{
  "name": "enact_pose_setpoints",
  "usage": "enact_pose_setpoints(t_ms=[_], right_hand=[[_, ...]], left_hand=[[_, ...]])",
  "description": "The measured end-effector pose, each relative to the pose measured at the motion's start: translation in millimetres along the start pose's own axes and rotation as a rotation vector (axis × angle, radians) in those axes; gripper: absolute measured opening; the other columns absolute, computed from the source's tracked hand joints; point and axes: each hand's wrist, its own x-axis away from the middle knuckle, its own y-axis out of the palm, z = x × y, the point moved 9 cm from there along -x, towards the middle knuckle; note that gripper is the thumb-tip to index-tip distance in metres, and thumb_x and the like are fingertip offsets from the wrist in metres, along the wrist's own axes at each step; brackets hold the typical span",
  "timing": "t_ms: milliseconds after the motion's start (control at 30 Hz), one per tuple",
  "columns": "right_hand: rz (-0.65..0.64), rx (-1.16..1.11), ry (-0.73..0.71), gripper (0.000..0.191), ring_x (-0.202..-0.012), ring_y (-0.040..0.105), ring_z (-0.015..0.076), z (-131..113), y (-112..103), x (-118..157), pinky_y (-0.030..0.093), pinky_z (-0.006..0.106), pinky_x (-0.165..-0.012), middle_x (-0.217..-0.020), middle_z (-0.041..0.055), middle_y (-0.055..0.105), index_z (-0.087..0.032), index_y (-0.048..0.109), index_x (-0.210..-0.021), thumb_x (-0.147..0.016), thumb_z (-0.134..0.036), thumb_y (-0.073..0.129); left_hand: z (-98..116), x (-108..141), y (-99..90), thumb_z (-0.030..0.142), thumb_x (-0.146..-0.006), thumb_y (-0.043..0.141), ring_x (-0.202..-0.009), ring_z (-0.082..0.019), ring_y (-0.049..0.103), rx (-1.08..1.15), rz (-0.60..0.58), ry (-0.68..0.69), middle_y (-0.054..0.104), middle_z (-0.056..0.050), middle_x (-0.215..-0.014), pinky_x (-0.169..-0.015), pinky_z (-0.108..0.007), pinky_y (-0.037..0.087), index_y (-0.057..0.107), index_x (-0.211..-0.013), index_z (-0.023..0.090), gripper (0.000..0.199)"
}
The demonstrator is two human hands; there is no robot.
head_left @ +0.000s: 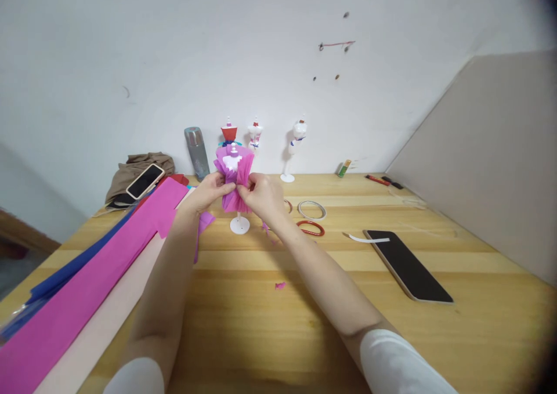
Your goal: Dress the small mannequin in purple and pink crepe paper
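A small white dress-form mannequin [232,161] stands upright on a round base [239,225], wrapped in pink and purple crepe paper [244,173]. From the left, my left hand [208,192] pinches the paper at the figure's waist. Opposite it, my right hand [266,195] grips the pink paper with closed fingers, close to the left fingertips. The paper flares above and below my fingers. A purple paper scrap [205,222] lies beneath my left wrist, and a tiny pink scrap [280,285] rests nearer the front.
Behind stand other mannequins [288,156] and a grey flask [198,153]. Long pink paper strips [108,278] and a phone [145,181] on brown cloth lie left. To the right are a red coil [310,228], a silver coil [312,210], a glue stick [344,168] and a black tablet [409,266].
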Motion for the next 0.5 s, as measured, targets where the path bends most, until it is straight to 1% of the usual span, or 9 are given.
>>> enact_pose_setpoints(t_ms=[133, 267, 367, 500], right_hand=[[0.011, 0.01, 0.016, 0.023, -0.074, 0.064, 0.0206, 6.6, 3.3, 3.3, 0.031, 0.03, -0.061, -0.077, 0.0056, 0.072, -0.02, 0.063, -0.073, -0.09, -0.035, 0.057], [0.005, 0.027, 0.028, 0.022, -0.074, 0.065, 0.0213, 11.7, 6.4, 4.3, 0.029, 0.031, -0.06, -0.078, 0.0058, 0.073, -0.02, 0.064, -0.076, -0.09, -0.035, 0.057], [0.006, 0.033, 0.017, 0.023, -0.075, 0.065, 0.0217, 11.1, 8.0, 3.8, 0.028, 0.032, -0.06, -0.078, 0.0061, 0.073, -0.02, 0.064, -0.076, -0.091, -0.036, 0.056], [0.008, 0.033, 0.008, 0.023, -0.075, 0.065, 0.0218, 9.9, 10.5, 3.3, 0.028, 0.032, -0.061, -0.078, 0.0061, 0.072, -0.02, 0.064, -0.076, -0.091, -0.036, 0.057]], left_hand=[[-3.3, -3.5, -2.0, 0.051, -0.074, 0.081, -0.102, -0.028, 0.068, 0.008, 0.007, 0.022, 0.073, -0.01, -0.103, -0.093, -0.04, 0.053, 0.069, -0.106, 0.013, 0.052], [-5.0, -4.9, -3.6, 0.05, -0.074, 0.083, -0.1, -0.026, 0.068, 0.032, 0.031, 0.031, 0.072, -0.008, -0.097, -0.091, -0.038, 0.052, 0.07, -0.105, 0.014, 0.049], [-4.6, -4.0, -1.9, 0.051, -0.073, 0.084, -0.102, -0.026, 0.068, 0.063, 0.025, 0.024, 0.073, -0.008, -0.1, -0.092, -0.037, 0.052, 0.069, -0.105, 0.014, 0.051], [-1.9, -2.0, 1.1, 0.047, -0.065, 0.087, -0.106, -0.028, 0.067, 0.068, 0.006, 0.011, 0.073, -0.009, -0.107, -0.092, -0.038, 0.053, 0.067, -0.105, 0.015, 0.055]])
